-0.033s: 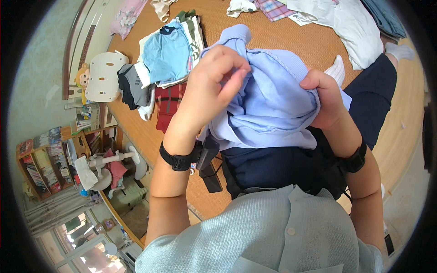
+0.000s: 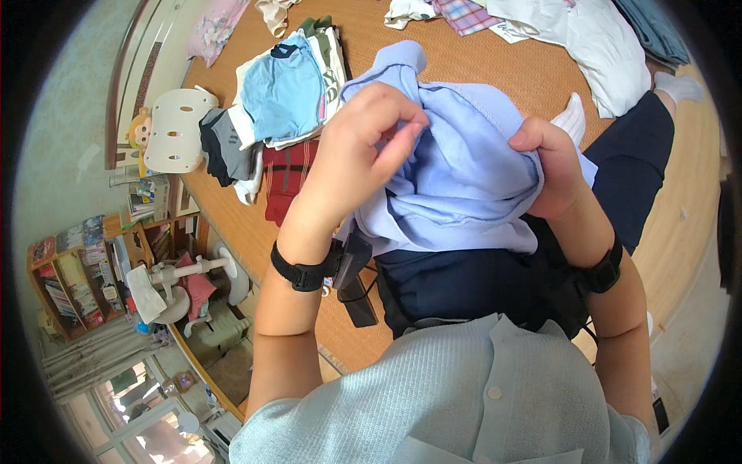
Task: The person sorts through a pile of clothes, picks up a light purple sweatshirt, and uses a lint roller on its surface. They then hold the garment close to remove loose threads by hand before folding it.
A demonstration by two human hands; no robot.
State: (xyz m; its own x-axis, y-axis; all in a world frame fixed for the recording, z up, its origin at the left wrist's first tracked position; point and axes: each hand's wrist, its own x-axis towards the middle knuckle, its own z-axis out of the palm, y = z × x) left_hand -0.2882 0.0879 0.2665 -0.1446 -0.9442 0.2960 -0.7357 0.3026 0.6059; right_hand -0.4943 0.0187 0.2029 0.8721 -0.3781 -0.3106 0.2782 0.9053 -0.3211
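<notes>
A crumpled light blue shirt (image 2: pixel 464 166) is bunched above my lap, with a seam showing along its upper edge. My left hand (image 2: pixel 371 139) is closed at the shirt's left side, its fingers curled and the thumb near the index fingertip; part of the grip is hidden. On the opposite side, my right hand (image 2: pixel 553 166) pinches the fabric's edge with the thumb on top and the other fingers behind it. Left of the shirt lie a stack of folded clothes with a blue top (image 2: pixel 284 91) uppermost, and a dark red plaid garment (image 2: pixel 286 182).
Grey and black folded clothes (image 2: pixel 226 147) lie beside a white slotted board (image 2: pixel 182 130) on the woven mat (image 2: pixel 464 62). White clothing (image 2: pixel 591 58) and a plaid garment (image 2: pixel 466 15) are spread at the far right. My outstretched leg (image 2: pixel 638 158) borders the right side.
My left hand has shifted very slightly, its thumb tip a little to the right. The right hand and the shirt look the same.
</notes>
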